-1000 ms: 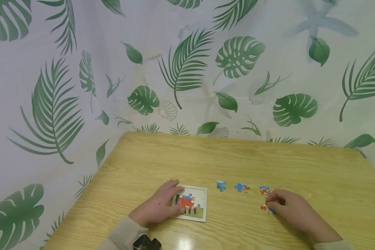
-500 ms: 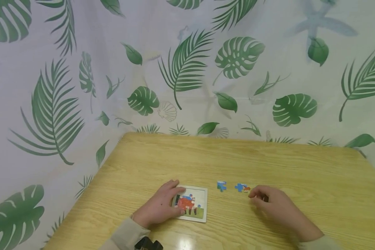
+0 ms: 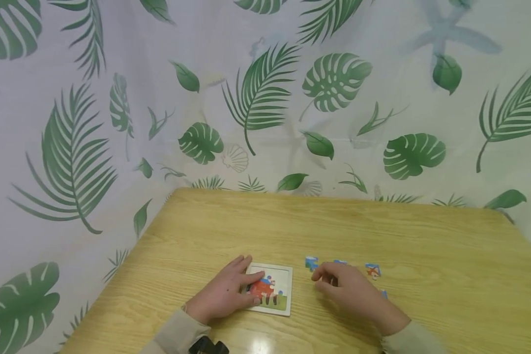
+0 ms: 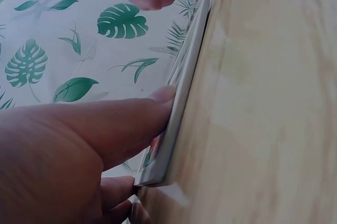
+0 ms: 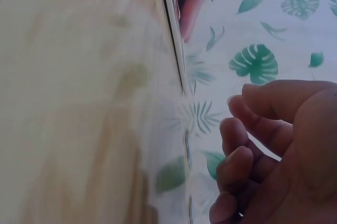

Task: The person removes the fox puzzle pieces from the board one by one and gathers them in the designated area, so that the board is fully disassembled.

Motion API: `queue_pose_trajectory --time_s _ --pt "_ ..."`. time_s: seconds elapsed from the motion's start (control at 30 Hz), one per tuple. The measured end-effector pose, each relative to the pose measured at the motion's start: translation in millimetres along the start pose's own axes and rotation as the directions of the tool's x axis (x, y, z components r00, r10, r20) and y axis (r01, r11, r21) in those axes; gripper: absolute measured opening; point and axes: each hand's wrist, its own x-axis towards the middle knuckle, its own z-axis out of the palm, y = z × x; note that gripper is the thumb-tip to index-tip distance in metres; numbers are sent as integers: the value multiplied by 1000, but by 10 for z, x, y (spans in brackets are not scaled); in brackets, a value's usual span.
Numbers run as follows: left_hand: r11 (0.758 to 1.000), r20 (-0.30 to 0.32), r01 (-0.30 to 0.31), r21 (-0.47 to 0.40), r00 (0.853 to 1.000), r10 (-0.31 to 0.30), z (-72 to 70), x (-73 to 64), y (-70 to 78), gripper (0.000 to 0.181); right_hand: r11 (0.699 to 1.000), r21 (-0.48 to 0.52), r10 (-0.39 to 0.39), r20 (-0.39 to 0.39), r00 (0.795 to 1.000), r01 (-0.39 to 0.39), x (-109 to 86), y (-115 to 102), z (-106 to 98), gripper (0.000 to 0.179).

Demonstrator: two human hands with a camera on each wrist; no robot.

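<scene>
In the head view my left hand [image 3: 227, 291] rests on the left side of a square puzzle tray [image 3: 276, 313], thumb and forefinger extended over the picture. The partly filled tray shows a red animal on green ground. The left wrist view has the thumb [image 4: 131, 121] pressing on the tray. My right hand [image 3: 351, 290] hovers just right of the tray, its fingers loosely curled with nothing between them in the right wrist view. Its fingertips are close to a blue-and-green puzzle piece [image 3: 310, 263]. Another blue piece [image 3: 340, 262] is mostly hidden behind this hand.
Right of the right hand lie a puzzle piece with an orange fox face [image 3: 373, 270] and a blue piece [image 3: 384, 293] partly covered by the hand. The wooden table [image 3: 230, 221] ends at a white leaf-print cloth [image 3: 265, 167] behind. A black device [image 3: 209, 345] sits by the left sleeve.
My right hand has travelled left, from the rightmost pieces past the middle one to near the leftmost piece. The rightmost pieces show again. The left hand stays on the tray.
</scene>
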Motion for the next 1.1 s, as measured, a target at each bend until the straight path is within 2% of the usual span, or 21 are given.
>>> queue_pose_trajectory --time_s 0.2,0.5,0.87,1.1 --pt "1000 4 3 -3 1000 -3 -1 1 4 62 1000 -4 4 59 998 -3 216 -157 220 11" --pt "1000 10 12 -8 1000 -12 -23 3 32 61 999 -16 49 81 995 -48 499 -278 425 13" --pt "1000 9 -2 -14 1000 3 -20 -3 24 61 1000 -26 -13 78 997 15 616 -352 534 14" --pt "1000 9 -3 -16 1000 3 -31 -7 42 61 999 -38 -1 94 996 5 652 -377 576 17"
